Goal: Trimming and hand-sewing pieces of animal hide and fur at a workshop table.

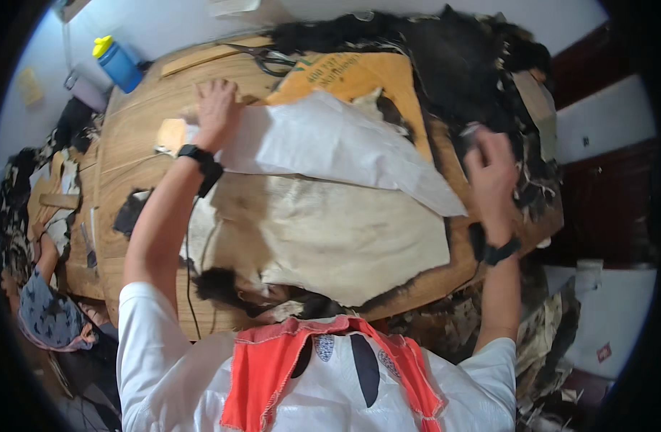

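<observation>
A pale hide (330, 230) with dark fur along its edges lies flat on the wooden table in front of me. Across its far part rests a white sheet (309, 140), its right end narrowing over the hide's edge. My left hand (216, 111) lies with fingers spread at the sheet's left end, next to a small tan piece (171, 136). To the right of the sheet, my right hand (492, 169) is raised with curled fingers. Something small and pale shows at its fingertips, too blurred to name.
Behind the sheet are an orange printed piece (388, 75), scissors (273, 59) and a wooden strip (201, 59). Dark fur hides (453, 57) pile up at the back right. A blue bottle (119, 66) stands back left. Another person's arm (47, 255) is at far left.
</observation>
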A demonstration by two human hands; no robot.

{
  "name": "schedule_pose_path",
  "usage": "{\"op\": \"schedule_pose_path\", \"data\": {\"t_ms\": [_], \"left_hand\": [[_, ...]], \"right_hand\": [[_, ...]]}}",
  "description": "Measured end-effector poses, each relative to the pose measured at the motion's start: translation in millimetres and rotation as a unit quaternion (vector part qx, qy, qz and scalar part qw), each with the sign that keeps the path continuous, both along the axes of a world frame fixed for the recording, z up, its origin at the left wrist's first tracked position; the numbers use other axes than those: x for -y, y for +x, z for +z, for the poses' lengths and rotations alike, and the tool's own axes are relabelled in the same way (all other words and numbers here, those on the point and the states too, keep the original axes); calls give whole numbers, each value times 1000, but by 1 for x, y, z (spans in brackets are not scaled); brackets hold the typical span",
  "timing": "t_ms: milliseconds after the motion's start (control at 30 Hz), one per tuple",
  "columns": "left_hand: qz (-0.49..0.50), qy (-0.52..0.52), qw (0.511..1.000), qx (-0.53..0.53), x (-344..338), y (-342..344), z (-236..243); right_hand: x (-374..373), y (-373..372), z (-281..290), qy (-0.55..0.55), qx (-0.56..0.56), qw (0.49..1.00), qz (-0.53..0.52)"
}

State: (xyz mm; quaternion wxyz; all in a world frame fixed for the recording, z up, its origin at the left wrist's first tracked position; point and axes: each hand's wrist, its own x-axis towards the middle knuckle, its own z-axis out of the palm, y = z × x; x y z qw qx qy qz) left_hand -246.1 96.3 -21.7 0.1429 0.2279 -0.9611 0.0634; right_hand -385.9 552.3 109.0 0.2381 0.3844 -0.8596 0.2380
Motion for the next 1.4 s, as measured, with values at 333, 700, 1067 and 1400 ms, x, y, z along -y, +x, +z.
{"op": "schedule_pose_path", "data": {"t_ms": [333,700,1067,1400], "left_hand": [[-137,285,949,7,-184,87,55],[28,443,883,-155,-251,-5,19],[-69,324,936,-121,-400,20,79],[-68,202,977,21,-470,80,21]], "right_hand": [[-31,11,-68,88,166,945,266],[-88,-34,-117,83,149,918,357],[-75,-129,-106,77,472,869,129],[-162,0,-59,121,779,522,326]]}}
